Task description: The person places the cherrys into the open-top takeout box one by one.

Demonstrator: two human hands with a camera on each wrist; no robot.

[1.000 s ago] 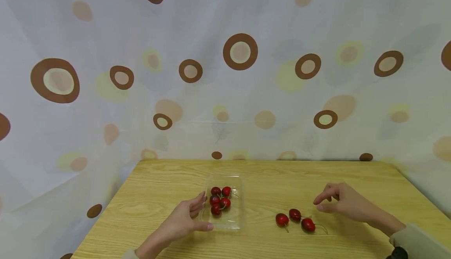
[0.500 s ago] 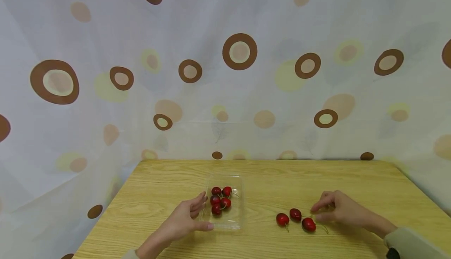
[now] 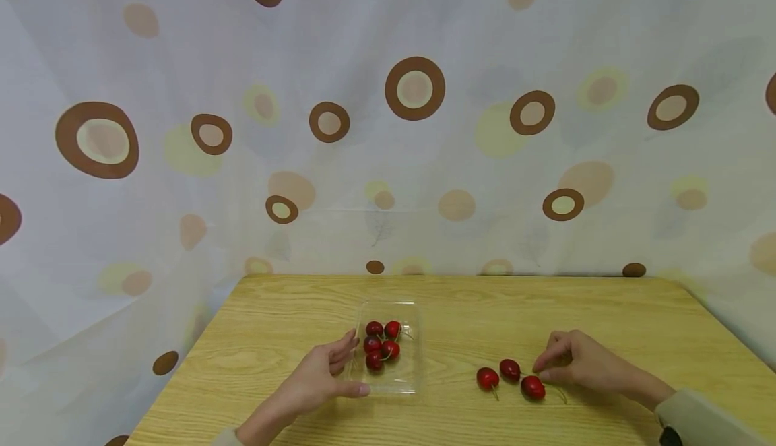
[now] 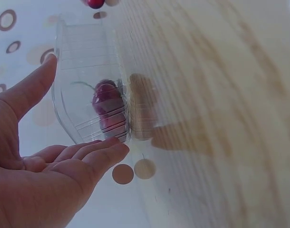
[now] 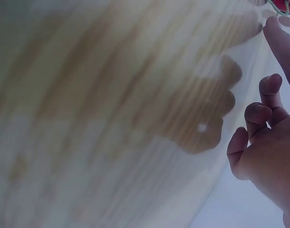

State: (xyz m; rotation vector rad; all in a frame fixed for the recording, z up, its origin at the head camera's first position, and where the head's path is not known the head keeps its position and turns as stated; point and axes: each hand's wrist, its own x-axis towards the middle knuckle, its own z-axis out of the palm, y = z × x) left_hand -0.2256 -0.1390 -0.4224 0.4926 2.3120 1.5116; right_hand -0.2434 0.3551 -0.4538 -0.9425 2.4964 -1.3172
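Note:
A clear plastic container [image 3: 403, 378] stands on the table with several dark red cherries [image 3: 373, 345] inside, also seen through its wall in the left wrist view. My left hand [image 3: 318, 375] is spread at its left side, thumb [image 4: 38, 88] at the rim and nearly straight fingers [image 4: 104, 154] against the lower wall. To the right lie 3 loose cherries with stems: a left one [image 3: 488, 378], a back one [image 3: 510, 370] and a front one [image 3: 533, 387]. My right hand [image 3: 582, 365] pinches at a stem between thumb and index finger, the other fingers loosely curled.
The wood-grain table [image 3: 461, 304] reaches back to a white curtain [image 3: 388, 163] with brown and yellow round patterns. Table surface lies between the container and the loose cherries. A dark object [image 3: 670, 436] shows at the right sleeve.
My right hand has come down and toward me to the loose cherries, and its thumb and index tips have closed together at a stem. The left hand and container stay in place.

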